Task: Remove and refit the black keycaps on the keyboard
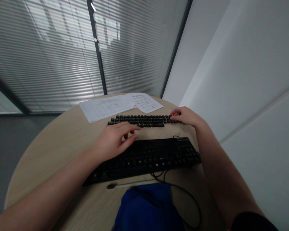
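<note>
A black keyboard (156, 154) lies across the table at a slight slant; dark bare areas show in its upper part, while keys show along the nearer rows. Beyond it, loose black keycaps (144, 121) are laid out in rows like a keyboard. My left hand (115, 138) hovers over the keyboard's left part, thumb and index finger apart, with nothing visible between them. At the right end of the keycap rows, my right hand (185, 116) has thumb and index finger closed around a small black keycap (170, 117), partly hidden by the fingertips.
Printed sheets of paper (108, 105) lie behind the keycaps on the round wooden table (43, 150). A thin tool with a dark brush-like tip (111, 186) and a black cable (190, 195) are in front of the keyboard. Blue cloth (149, 208) is nearest me. A white wall (255, 80) stands at right.
</note>
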`<state>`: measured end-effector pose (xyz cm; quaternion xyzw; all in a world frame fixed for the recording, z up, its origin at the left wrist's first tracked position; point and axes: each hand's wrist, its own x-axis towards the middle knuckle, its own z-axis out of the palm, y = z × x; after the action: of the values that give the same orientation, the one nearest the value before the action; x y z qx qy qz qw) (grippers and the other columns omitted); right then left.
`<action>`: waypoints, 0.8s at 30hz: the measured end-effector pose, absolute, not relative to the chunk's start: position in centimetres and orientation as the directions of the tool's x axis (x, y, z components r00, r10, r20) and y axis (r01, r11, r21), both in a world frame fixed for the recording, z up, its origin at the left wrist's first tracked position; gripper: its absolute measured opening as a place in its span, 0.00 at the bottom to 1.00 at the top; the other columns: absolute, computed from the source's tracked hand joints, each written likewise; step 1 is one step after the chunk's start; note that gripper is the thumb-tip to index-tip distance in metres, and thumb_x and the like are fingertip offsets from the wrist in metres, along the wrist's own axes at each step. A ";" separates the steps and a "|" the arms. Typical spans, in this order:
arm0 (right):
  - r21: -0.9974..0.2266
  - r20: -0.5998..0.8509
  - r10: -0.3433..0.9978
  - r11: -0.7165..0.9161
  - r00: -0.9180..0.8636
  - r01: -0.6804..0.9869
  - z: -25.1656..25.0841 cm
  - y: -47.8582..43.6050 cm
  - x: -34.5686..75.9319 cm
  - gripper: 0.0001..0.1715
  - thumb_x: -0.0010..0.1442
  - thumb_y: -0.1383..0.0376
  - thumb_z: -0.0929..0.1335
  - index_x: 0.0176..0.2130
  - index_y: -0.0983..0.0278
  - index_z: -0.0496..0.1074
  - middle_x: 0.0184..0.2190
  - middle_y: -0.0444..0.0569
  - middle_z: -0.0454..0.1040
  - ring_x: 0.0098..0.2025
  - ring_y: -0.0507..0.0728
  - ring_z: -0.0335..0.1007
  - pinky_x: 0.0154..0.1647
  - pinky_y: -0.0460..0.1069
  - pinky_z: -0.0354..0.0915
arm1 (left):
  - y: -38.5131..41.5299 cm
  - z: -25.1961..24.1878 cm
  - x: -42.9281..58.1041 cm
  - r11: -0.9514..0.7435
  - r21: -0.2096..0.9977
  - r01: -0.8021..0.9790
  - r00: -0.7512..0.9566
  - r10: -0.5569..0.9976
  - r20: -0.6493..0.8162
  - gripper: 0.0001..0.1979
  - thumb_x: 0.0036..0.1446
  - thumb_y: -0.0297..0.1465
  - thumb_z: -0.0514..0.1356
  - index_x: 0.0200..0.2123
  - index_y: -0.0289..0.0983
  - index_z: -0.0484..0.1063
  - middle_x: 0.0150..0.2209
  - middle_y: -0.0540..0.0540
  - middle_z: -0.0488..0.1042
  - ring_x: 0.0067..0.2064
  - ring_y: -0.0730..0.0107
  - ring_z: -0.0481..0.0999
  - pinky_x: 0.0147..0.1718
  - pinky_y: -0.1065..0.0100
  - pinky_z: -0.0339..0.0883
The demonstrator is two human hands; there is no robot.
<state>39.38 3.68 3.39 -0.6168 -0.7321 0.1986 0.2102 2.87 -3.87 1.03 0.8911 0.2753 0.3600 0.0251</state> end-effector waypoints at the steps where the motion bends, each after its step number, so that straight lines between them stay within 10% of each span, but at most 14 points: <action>1: -0.511 0.046 0.989 0.144 -0.140 0.847 2.5 4.3 40.2 0.12 0.57 0.64 0.74 0.42 0.67 0.81 0.33 0.49 0.81 0.34 0.56 0.74 0.38 0.50 0.67 | -3.7 1.0 2.9 -0.846 0.240 0.477 0.592 0.511 0.623 0.12 0.68 0.34 0.56 0.47 0.37 0.77 0.35 0.48 0.80 0.29 0.73 0.77 0.30 0.71 0.70; 24: -0.375 -0.005 0.989 0.133 -0.146 0.918 -4.0 7.1 40.9 0.14 0.60 0.65 0.74 0.46 0.63 0.83 0.41 0.52 0.85 0.41 0.59 0.79 0.44 0.50 0.70 | -3.1 0.4 2.9 -0.867 0.202 0.455 0.647 0.478 0.595 0.12 0.68 0.33 0.56 0.42 0.39 0.80 0.34 0.47 0.81 0.33 0.69 0.80 0.32 0.68 0.70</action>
<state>40.86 7.08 -4.01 -0.6420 -0.7426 0.1461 0.1227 2.93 -3.12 0.43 0.9072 0.2571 0.3326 0.0172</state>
